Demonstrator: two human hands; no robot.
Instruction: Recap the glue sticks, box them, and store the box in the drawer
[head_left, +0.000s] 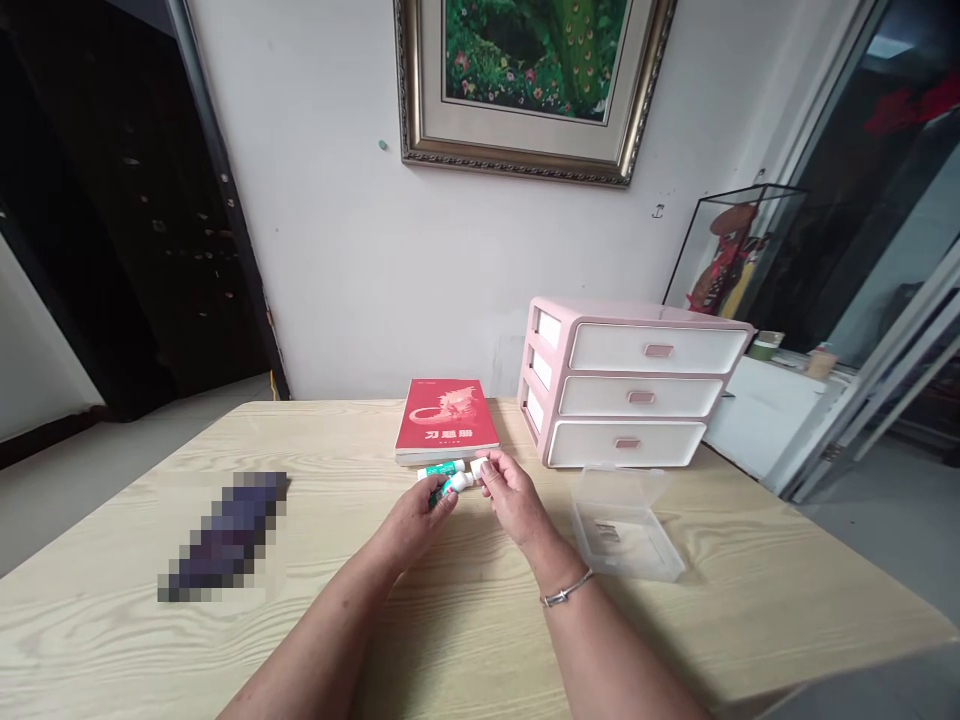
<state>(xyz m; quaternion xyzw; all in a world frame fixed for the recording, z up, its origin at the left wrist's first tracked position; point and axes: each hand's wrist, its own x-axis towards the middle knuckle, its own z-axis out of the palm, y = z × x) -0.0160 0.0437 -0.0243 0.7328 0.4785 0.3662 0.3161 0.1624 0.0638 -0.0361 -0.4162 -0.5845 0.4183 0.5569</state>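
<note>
Fingers of the left hand (411, 518) grip a tube (458, 483), probably to steady it, while the right hand (517, 503) pinches a white cap (478, 467) near its end, before the red book (445, 416).

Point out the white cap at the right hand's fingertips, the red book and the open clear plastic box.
White cap (478, 467): head view, on its side.
Red book (448, 415): head view, middle of its cover.
Clear plastic box (643, 543): head view, bare part of its floor.

It's a home — framed picture (525, 85), pink drawers (630, 385)
</note>
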